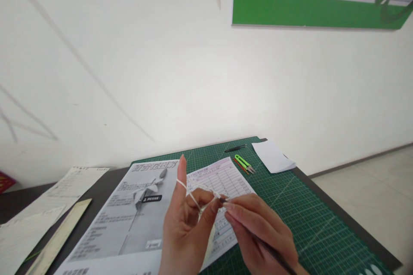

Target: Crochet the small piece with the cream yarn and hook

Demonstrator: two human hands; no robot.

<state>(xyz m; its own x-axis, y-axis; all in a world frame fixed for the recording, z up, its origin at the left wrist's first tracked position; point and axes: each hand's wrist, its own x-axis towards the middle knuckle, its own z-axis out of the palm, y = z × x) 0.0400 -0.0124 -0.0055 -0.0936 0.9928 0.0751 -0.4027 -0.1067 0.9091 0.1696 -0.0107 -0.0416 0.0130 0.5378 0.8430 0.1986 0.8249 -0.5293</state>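
White yarn (192,198) loops around the raised index finger of my left hand (187,227) and runs down into its other fingers. The left thumb and a finger pinch the yarn work near the tip of a crochet hook. My right hand (264,232) grips that crochet hook (274,252) by its dark shaft, like a pen, with its tip pointing left into the pinch. Both hands meet there, above a printed chart sheet (222,177). The stitches are mostly hidden by the fingers, and pale yarn hangs below the left thumb.
A large printed page with a flower picture (109,219) lies left of my hands on a green cutting mat (318,219). Green thread snips (244,163), thin red sticks (239,165), a dark slim tool (235,148) and white paper (271,156) lie beyond. The wall (180,73) stands behind.
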